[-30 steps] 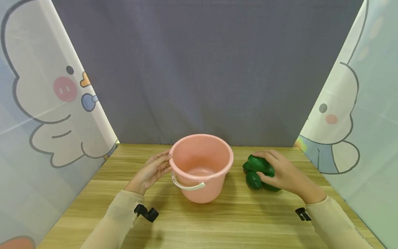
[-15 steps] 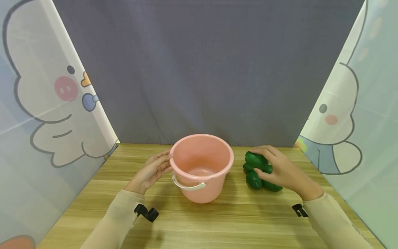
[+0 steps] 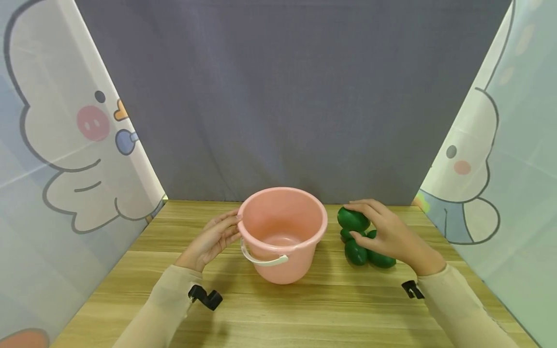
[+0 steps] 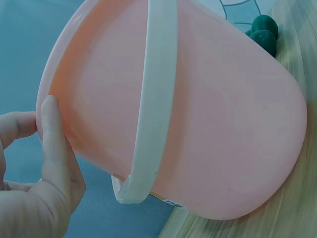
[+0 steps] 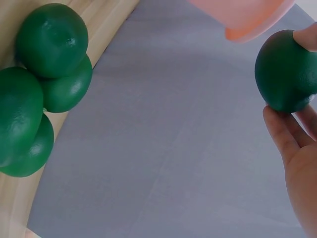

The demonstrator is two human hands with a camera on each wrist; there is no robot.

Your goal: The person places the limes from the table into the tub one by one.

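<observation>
One green oval point(image 5: 283, 74) is pinched by the right hand point(image 3: 386, 233). The left hand point(image 3: 212, 241) pinches the bucket rim point(image 3: 285, 249).

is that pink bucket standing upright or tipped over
Upright: in the head view, the pink bucket sits base-down on the table, its mouth facing up.

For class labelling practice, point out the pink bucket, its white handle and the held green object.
Pink bucket point(image 3: 283, 217), head view: inner far wall.
White handle point(image 4: 156, 94), left wrist view: middle stretch.
Held green object point(image 5: 283, 72), right wrist view: side.
</observation>
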